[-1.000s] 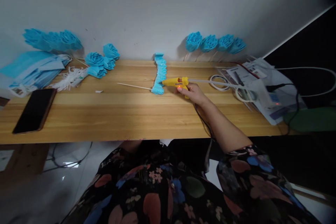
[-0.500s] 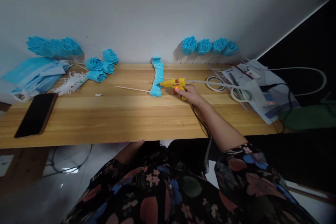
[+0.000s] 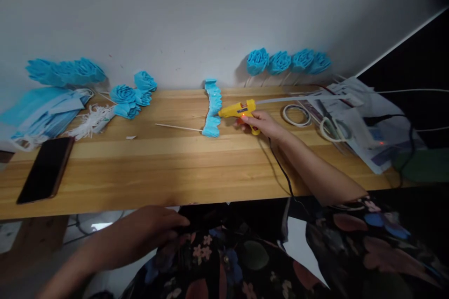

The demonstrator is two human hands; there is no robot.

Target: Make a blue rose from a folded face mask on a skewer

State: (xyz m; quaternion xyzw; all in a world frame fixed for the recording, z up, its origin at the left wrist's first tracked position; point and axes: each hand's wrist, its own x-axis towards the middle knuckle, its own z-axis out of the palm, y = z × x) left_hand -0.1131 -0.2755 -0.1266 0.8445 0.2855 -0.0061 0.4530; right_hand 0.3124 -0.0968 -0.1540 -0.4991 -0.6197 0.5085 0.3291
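My right hand is wrapped round the handle of a yellow hot glue gun, whose small light glows orange. Its nozzle points left, at the edge of a pleated blue strip lying lengthwise on the table; whether it touches I cannot tell. A clear glue stick juts from the gun's back. One end of a thin wooden stick meets the strip's near end. Low in front of the table edge, my left hand is slightly blurred, its fingers loosely stretched out and holding nothing.
Blue fabric roses on sticks lean against the wall, right and left; more roses lie at left. Face masks, white cords and a phone are further left. Tape rolls, papers and a power strip lie right.
My left hand has come up into view from below the table edge. The view has shifted a little; the glue gun still points at the strip, its nozzle slightly further up along it.
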